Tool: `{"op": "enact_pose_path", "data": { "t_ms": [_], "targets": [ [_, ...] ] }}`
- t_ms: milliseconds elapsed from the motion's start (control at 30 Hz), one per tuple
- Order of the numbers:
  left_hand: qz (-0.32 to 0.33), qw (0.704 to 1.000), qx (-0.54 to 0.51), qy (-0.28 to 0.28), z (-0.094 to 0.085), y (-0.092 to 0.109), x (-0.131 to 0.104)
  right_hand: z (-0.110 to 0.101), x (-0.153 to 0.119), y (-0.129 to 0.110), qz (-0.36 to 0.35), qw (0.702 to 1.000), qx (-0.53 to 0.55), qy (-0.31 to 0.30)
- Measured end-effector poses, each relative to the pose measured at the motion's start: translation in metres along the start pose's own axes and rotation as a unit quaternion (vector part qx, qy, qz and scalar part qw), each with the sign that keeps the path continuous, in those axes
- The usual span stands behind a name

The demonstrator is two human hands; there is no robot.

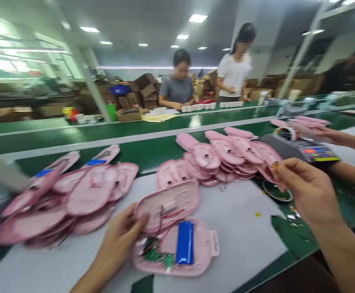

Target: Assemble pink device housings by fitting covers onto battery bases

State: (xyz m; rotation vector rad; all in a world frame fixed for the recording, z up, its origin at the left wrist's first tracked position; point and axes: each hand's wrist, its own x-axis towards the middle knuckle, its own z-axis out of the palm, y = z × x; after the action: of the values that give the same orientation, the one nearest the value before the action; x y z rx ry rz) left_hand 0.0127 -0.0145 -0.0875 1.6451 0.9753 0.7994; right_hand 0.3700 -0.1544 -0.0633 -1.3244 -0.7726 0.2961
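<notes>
My left hand (121,232) grips the edge of a pink plastic shell half (177,199), thumb on its inner face. The shell is tilted up and red and black wires run from it to an open pink shell half (200,252) below. That lower half lies on a white sheet with a blue battery pack (185,243) and a green circuit board (157,255) inside. To the right, my right hand (310,195) is raised, thumb and fingertips pinched on a small yellowish piece (275,165). Just behind those fingertips lie pink shell halves.
Piles of pink shells lie left (92,195) and ahead (208,156). A grey device (312,151) with red digits stands right, beside a co-worker's hand (333,134). Scraps (292,217) litter the green table. Two people work at the far bench (128,126).
</notes>
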Motion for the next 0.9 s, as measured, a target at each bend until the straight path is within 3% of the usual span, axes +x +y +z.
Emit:
{"op": "enact_pose_path", "data": {
  "t_ms": [33,100,133,200,267,367,767,900],
  "targets": [
    [-0.005,1.0,-0.012,-0.012,-0.005,-0.001,-0.01,0.031,-0.013,-0.012,-0.057,0.991,-0.04,-0.115],
    [-0.005,0.997,-0.056,-0.043,-0.006,-0.003,-0.017,0.093,-0.038,-0.032,-0.168,0.925,-0.11,-0.323],
    [-0.003,0.995,-0.08,-0.053,-0.005,-0.004,-0.016,0.12,-0.048,-0.037,-0.21,0.885,-0.139,-0.392],
    [0.01,0.99,-0.122,-0.064,0.0,-0.006,-0.013,0.164,-0.063,-0.037,-0.272,0.82,-0.204,-0.46],
    [0.025,0.987,-0.147,-0.063,0.004,-0.009,-0.013,0.187,-0.069,-0.028,-0.314,0.782,-0.27,-0.466],
    [0.031,0.985,-0.166,-0.047,0.006,-0.013,-0.016,0.195,-0.072,-0.015,-0.341,0.763,-0.321,-0.446],
    [0.026,0.982,-0.178,-0.055,0.006,-0.014,-0.02,0.2,-0.084,-0.009,-0.387,0.753,-0.373,-0.381],
    [0.026,0.986,-0.158,-0.048,0.006,-0.014,-0.021,0.201,-0.078,-0.014,-0.349,0.787,-0.398,-0.316]
  ]
}}
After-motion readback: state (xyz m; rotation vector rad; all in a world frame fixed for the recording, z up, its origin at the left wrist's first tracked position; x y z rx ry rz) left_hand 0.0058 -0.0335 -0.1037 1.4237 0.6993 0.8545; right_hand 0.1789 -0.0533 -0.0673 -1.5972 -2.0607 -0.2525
